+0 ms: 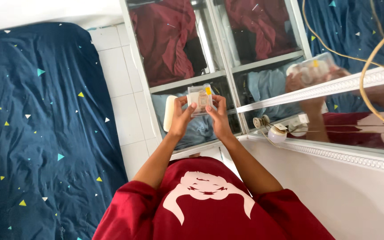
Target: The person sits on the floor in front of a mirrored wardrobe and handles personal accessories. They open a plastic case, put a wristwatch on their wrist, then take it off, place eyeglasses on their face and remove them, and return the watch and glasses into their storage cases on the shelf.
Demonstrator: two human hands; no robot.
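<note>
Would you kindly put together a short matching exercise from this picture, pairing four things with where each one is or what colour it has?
Things:
1. small clear packet
2. flat white bar
3. bed sheet
4. shirt

Descriptions:
A. dark blue with small coloured triangles
B. pinched between the fingers of the left hand and the right hand
C. red with a white figure on the front
D. tucked against the left hand's palm

Pairs: 1-B, 2-D, 3-A, 4-C
</note>
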